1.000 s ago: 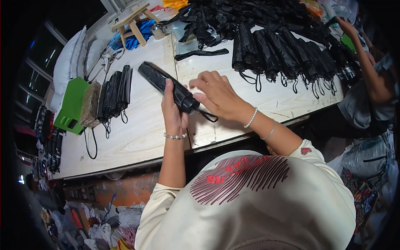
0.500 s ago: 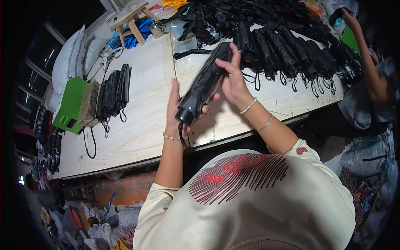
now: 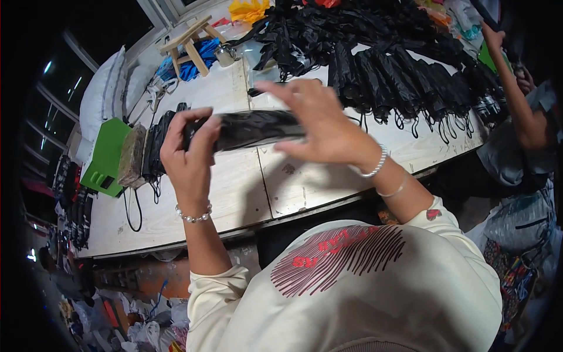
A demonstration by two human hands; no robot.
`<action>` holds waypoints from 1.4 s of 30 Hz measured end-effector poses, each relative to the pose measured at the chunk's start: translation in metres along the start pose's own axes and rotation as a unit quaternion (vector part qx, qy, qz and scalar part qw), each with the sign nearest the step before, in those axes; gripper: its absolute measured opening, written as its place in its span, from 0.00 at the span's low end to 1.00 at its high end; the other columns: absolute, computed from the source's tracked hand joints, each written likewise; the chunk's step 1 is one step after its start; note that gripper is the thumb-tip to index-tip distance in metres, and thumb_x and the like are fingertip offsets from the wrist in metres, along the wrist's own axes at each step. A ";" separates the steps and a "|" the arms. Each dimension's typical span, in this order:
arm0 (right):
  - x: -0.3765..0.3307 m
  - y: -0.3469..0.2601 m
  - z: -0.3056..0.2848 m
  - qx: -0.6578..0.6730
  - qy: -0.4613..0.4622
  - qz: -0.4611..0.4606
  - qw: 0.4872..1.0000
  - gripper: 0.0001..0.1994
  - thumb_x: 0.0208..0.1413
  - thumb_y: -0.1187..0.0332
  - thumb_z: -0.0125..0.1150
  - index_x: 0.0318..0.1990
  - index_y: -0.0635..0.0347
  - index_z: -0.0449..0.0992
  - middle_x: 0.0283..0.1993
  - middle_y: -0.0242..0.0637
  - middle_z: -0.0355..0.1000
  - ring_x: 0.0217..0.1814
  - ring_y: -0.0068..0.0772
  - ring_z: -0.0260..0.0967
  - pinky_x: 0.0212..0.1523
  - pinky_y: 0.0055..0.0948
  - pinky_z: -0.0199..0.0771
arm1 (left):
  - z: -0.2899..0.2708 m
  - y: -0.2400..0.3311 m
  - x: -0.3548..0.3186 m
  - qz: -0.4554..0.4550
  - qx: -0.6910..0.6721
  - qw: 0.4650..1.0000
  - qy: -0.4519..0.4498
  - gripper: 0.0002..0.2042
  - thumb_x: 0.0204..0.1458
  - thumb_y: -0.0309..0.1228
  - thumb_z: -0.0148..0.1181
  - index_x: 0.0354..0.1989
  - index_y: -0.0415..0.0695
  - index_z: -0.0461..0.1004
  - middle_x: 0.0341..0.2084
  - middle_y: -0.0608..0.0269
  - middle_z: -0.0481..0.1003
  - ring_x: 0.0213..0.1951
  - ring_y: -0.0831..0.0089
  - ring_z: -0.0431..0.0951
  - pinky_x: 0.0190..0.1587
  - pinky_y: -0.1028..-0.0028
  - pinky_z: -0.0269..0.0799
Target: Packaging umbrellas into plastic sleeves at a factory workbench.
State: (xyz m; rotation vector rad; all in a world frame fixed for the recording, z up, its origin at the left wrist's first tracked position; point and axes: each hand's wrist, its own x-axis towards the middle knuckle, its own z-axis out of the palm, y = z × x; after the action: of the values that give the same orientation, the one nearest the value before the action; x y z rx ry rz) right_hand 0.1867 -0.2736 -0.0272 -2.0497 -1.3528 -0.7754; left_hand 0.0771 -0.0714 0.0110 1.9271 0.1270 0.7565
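A folded black umbrella (image 3: pixel 252 129) in a shiny black sleeve is held level above the table. My left hand (image 3: pixel 190 144) grips its left end, fingers and thumb bent round it. At the other end is my right hand (image 3: pixel 325 120), slightly blurred, with thumb and fingers spread apart on either side of the umbrella; whether it touches is hard to tell. Close by my left hand, several folded black umbrellas (image 3: pixel 153 146) stand in a row against a stone-like block (image 3: pixel 134 155), partly hidden by that hand.
Beyond my right hand lie a row of folded black umbrellas (image 3: pixel 381 82) with wrist loops and a heap of black fabric (image 3: pixel 352 23). A green box (image 3: pixel 105 158), a wooden stool (image 3: pixel 193 44) and a metal cup (image 3: pixel 224 56) stand on the table (image 3: pixel 234 193). A co-worker's arm (image 3: pixel 516 100) is at right.
The umbrella has swung from a steep slant to nearly level. My left hand has moved left and up onto its end; my right hand has shifted down and its fingers have spread.
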 end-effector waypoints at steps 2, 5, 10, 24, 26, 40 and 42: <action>0.006 -0.010 0.022 0.219 -0.087 0.033 0.971 0.45 0.42 0.63 0.68 0.70 0.44 0.50 0.51 0.47 0.67 0.45 0.41 0.65 0.50 0.33 0.61 | 0.006 0.003 0.000 0.041 -0.067 0.997 0.006 0.20 0.48 0.26 0.61 0.51 0.35 0.71 0.34 0.56 0.76 0.22 0.76 0.72 0.27 0.81 0.70; 0.002 -0.011 0.049 0.547 -0.032 0.154 0.822 0.46 0.42 0.63 0.67 0.70 0.46 0.47 0.57 0.49 0.63 0.48 0.45 0.64 0.52 0.35 0.62 | 0.021 -0.007 0.009 0.155 -0.271 0.950 0.022 0.23 0.48 0.28 0.63 0.53 0.37 0.70 0.37 0.54 0.76 0.29 0.74 0.75 0.35 0.79 0.71; -0.017 -0.021 0.070 0.585 0.056 0.146 0.796 0.42 0.43 0.62 0.67 0.67 0.49 0.50 0.56 0.48 0.63 0.50 0.44 0.62 0.53 0.35 0.62 | 0.051 -0.043 -0.015 0.106 -0.228 0.964 -0.088 0.25 0.45 0.26 0.67 0.54 0.38 0.68 0.40 0.54 0.76 0.37 0.73 0.76 0.41 0.77 0.72; -0.002 -0.024 -0.016 0.110 0.003 -0.033 0.993 0.16 0.50 0.65 0.57 0.48 0.52 0.71 0.45 0.34 0.64 0.51 0.37 0.56 0.50 0.35 0.53 | 0.075 -0.055 -0.034 0.017 -0.268 0.962 -0.043 0.24 0.42 0.20 0.69 0.50 0.40 0.68 0.40 0.59 0.76 0.36 0.73 0.77 0.39 0.80 0.73; -0.002 -0.027 -0.017 0.019 -0.006 -0.058 0.998 0.14 0.51 0.64 0.57 0.46 0.52 0.72 0.45 0.33 0.64 0.51 0.37 0.56 0.49 0.34 0.53 | 0.077 -0.054 -0.035 0.030 -0.270 0.962 -0.043 0.24 0.42 0.20 0.69 0.50 0.40 0.67 0.39 0.60 0.76 0.36 0.73 0.77 0.39 0.80 0.73; 0.005 -0.024 -0.040 0.028 -0.048 0.003 0.998 0.07 0.50 0.62 0.59 0.29 0.54 0.77 0.39 0.34 0.62 0.45 0.38 0.54 0.45 0.37 0.50 | 0.097 -0.035 -0.037 0.063 -0.079 0.994 0.035 0.30 0.39 0.22 0.67 0.55 0.40 0.65 0.41 0.57 0.74 0.37 0.71 0.75 0.40 0.75 0.72; 0.005 -0.022 -0.040 -0.009 -0.053 -0.001 0.999 0.07 0.50 0.63 0.59 0.29 0.54 0.77 0.38 0.34 0.62 0.45 0.37 0.53 0.45 0.36 0.50 | 0.096 -0.038 -0.038 0.052 -0.127 0.990 0.019 0.31 0.39 0.22 0.68 0.55 0.40 0.65 0.41 0.57 0.74 0.37 0.71 0.75 0.41 0.75 0.72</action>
State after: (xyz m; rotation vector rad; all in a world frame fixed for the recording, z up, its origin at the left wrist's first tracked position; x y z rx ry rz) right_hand 0.1618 -0.2922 0.0063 -2.1300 -1.4103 -0.6909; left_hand 0.1090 -0.1436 -0.0651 1.6878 -0.0462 0.8380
